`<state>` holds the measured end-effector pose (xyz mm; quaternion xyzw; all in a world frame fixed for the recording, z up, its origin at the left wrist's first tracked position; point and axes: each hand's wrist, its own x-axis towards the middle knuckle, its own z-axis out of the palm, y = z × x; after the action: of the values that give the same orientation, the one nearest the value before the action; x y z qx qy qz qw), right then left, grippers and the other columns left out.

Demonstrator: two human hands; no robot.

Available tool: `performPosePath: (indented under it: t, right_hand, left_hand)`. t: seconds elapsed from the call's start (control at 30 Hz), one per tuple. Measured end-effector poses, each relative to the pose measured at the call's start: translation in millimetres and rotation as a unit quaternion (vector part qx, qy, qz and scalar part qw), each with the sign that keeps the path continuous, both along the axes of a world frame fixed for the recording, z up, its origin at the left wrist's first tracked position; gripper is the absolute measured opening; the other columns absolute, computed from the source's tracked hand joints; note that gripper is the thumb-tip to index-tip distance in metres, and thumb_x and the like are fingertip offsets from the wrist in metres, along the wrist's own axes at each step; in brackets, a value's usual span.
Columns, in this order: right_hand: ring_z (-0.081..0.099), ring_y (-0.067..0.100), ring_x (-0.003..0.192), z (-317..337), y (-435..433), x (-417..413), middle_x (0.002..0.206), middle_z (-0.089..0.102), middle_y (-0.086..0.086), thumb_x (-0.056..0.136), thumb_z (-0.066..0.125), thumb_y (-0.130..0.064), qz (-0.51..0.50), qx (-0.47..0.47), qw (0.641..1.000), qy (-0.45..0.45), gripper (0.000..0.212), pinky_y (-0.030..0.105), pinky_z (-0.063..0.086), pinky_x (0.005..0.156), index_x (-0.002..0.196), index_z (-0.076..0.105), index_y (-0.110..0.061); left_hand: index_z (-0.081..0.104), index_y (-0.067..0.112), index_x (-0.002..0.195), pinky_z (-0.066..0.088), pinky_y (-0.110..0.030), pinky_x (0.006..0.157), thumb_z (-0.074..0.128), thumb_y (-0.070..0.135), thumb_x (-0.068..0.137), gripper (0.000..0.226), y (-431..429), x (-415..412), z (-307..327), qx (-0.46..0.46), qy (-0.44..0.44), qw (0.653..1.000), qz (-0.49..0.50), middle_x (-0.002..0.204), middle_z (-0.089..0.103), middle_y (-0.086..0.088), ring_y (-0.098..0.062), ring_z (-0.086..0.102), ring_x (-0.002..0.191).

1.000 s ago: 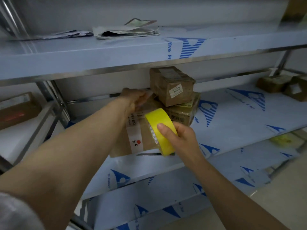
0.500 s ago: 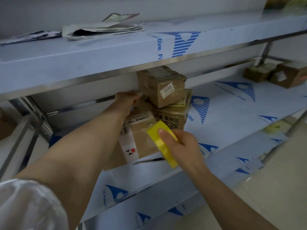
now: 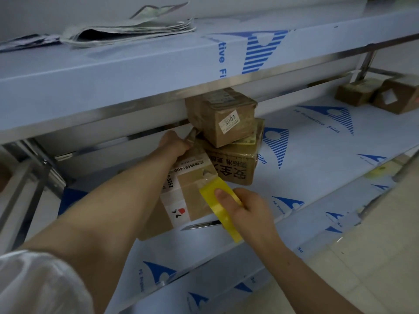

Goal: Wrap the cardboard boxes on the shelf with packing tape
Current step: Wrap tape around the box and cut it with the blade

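A tilted cardboard box with white labels lies on the middle shelf. My left hand grips its far top edge. My right hand holds a yellow roll of packing tape against the box's near right side, thumb on the roll. A strip of clear tape runs from the roll up over the box. Behind it a printed brown box carries a smaller box with a "3003" sticker.
A box cutter lies on the shelf under the roll. Two more boxes sit at the far right of the shelf. Folded papers lie on the upper shelf. A lower shelf and floor show below.
My right hand has drawn the tape roll down and toward me along the box's side, turning it edge-on. My left hand stays at the box's far edge. The view shifted left.
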<state>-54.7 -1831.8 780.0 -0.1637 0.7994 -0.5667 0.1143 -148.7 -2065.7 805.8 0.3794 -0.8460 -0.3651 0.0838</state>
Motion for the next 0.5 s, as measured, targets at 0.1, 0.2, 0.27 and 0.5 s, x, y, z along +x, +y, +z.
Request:
performPosePath:
  t: [0.1, 0.2, 0.27, 0.5]
  right_hand:
    - [0.052, 0.018, 0.06, -4.1, -0.8, 1.7, 0.063, 0.052, 0.007, 0.09, 0.057, -0.043, 0.007, 0.008, 1.0, -0.001, 0.045, 0.037, 0.047, 0.06, 0.075, 0.056, -0.001]
    - [0.049, 0.016, 0.059, -7.4, -1.1, 1.9, 0.063, 0.052, 0.005, 0.09, 0.057, -0.042, 0.013, 0.0, 1.0, -0.011, 0.042, 0.032, 0.042, 0.058, 0.073, 0.056, -0.004]
    - [0.046, 0.014, 0.056, -8.5, -0.8, 1.1, 0.059, 0.048, 0.001, 0.09, 0.057, -0.042, 0.013, -0.002, 1.0, -0.01, 0.039, 0.03, 0.039, 0.057, 0.065, 0.051, -0.011]
    - [0.04, 0.008, 0.051, -13.6, -0.6, -1.0, 0.056, 0.042, -0.002, 0.09, 0.058, -0.039, 0.02, -0.017, 1.0, -0.004, 0.04, 0.023, 0.034, 0.051, 0.06, 0.044, -0.017]
  left_hand:
    - [0.045, -0.002, 0.127, 0.047, -0.031, 0.084, 0.067, 0.03, 0.087, 0.055, 0.9, -1.4, 5.4, -0.013, -0.075, 0.996, -0.042, 0.123, 0.053, -0.017, -0.026, 0.055, 0.106]
    - [0.047, -0.002, 0.129, 0.044, -0.029, 0.082, 0.05, 0.026, 0.095, 0.044, 4.1, -1.8, 8.5, -0.024, -0.137, 0.988, -0.073, 0.126, 0.053, -0.019, -0.028, 0.056, 0.108]
    - [0.047, 0.001, 0.13, 0.044, -0.03, 0.086, 0.045, 0.026, 0.096, 0.043, 6.3, -3.0, 8.6, -0.027, -0.166, 0.982, -0.083, 0.127, 0.053, -0.019, -0.028, 0.056, 0.109]
    - [0.055, 0.003, 0.115, 0.047, -0.032, 0.082, 0.054, 0.039, 0.093, 0.042, 1.2, -2.0, 3.4, -0.099, -0.158, 0.979, -0.081, 0.126, 0.055, -0.017, -0.026, 0.056, 0.103]
